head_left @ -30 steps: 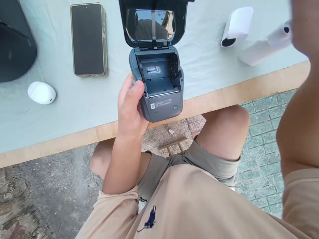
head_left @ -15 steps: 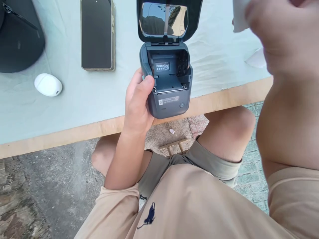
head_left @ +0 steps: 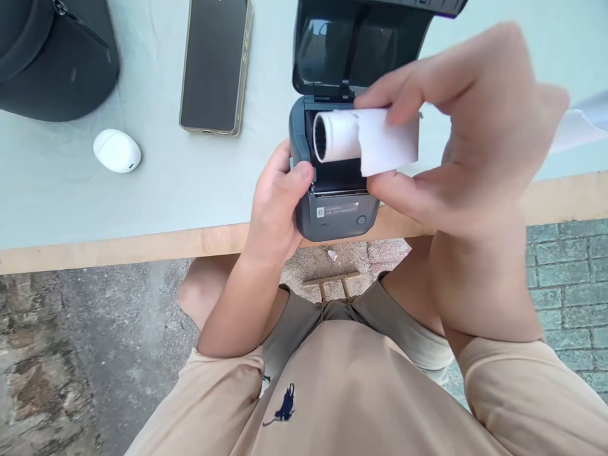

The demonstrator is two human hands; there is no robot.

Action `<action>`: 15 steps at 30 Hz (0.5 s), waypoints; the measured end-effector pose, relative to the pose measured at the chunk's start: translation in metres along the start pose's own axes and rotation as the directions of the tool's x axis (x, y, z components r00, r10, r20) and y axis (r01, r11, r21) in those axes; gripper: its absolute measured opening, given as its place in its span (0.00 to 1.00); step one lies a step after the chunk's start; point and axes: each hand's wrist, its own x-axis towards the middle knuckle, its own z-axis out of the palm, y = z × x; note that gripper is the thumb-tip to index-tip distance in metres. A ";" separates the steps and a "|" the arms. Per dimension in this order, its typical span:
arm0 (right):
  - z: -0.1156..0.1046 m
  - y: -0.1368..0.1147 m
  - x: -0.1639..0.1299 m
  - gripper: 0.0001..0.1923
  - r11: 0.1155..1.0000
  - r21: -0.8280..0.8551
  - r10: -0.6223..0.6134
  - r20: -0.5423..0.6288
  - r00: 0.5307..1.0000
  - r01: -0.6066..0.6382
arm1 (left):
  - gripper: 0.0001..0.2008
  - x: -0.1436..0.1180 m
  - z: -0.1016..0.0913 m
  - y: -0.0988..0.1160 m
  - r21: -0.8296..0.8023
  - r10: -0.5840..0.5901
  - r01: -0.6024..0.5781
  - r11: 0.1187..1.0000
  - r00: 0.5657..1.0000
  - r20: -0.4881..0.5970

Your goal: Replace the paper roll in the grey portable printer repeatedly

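A dark grey portable label printer (head_left: 338,221) is gripped along its left side by my left hand (head_left: 280,202), thumb on the rim. Its lid (head_left: 361,44) stands raised, hinged at the far side. My right hand (head_left: 475,133) pinches a white paper roll (head_left: 339,136) between thumb and fingers, right over the printer's inner bay. The roll lies sideways with its hollow, dark-lined end facing left, and a loose flap of paper (head_left: 387,142) hangs from it. Whether the roll touches the bay floor is hidden.
On the pale cloth-covered table (head_left: 156,196) lie a dark phone (head_left: 215,66) and a white oval case (head_left: 117,151). A black zippered bag (head_left: 61,69) stands at the far left. Some white paper (head_left: 577,130) is at the right. The wooden table edge (head_left: 218,240) runs above my knees.
My right hand has come from the upper right to above the printer, bringing the paper roll over the bay. My left hand keeps its hold on the printer.
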 end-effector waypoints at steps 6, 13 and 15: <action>0.004 0.008 -0.006 0.06 0.957 -0.196 -0.212 0.024 0.977 0.213 | 0.16 -0.005 0.009 0.012 0.018 -0.111 0.112 0.994 0.994 -0.024; 0.011 0.009 -0.014 0.04 0.884 -0.244 -0.416 -0.018 0.909 0.400 | 0.15 -0.004 0.004 0.008 0.011 -0.088 0.088 0.996 0.996 0.013; 0.012 0.009 -0.018 0.04 0.884 -0.183 -0.433 0.029 0.901 0.430 | 0.17 -0.004 -0.001 0.004 0.032 -0.074 0.073 0.997 0.997 0.026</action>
